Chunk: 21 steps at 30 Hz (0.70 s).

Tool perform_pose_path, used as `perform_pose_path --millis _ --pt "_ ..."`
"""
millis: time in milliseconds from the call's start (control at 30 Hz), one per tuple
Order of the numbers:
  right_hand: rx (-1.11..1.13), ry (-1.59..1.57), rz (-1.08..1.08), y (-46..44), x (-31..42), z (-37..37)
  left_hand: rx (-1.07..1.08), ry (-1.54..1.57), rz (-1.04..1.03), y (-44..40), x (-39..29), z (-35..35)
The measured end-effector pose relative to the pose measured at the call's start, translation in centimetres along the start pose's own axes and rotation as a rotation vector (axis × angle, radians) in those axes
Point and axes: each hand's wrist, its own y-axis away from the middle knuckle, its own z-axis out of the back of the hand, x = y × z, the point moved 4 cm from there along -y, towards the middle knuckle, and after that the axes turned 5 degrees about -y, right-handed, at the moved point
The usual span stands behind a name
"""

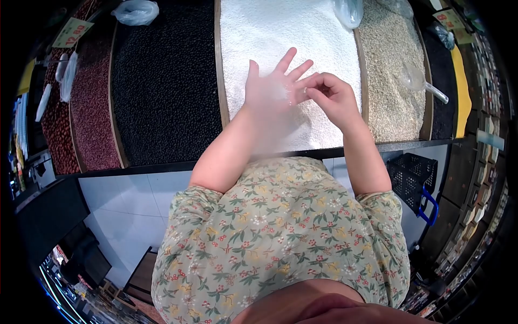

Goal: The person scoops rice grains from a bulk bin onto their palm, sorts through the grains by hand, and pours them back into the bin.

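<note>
My left hand is held palm up with its fingers spread, above a bin of white grains. A few white grains rest on its palm, partly blurred by a hazy patch. My right hand is closed in a pinch beside the left fingers, its thumb and index fingertip near the left ring and little fingers. Something tiny and pale shows at the pinch, too small to name for certain.
Black beans fill the bin on the left, with dark red beans beyond. Beige grains lie to the right with a clear scoop. Plastic bags lie on the bins. A black basket stands below right.
</note>
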Motion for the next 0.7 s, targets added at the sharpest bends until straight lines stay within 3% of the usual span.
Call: perform_pose_path --millis 300,700 --pt "-0.007 0.038 0.022 -0.1 0.0 -0.2 0.016 0.015 -0.015 -0.3 -0.5 0.2" --pt "0.0 0.362 0.11 -0.4 1.5 -1.0 0.043 0.046 -0.002 -0.5 -0.6 0.5"
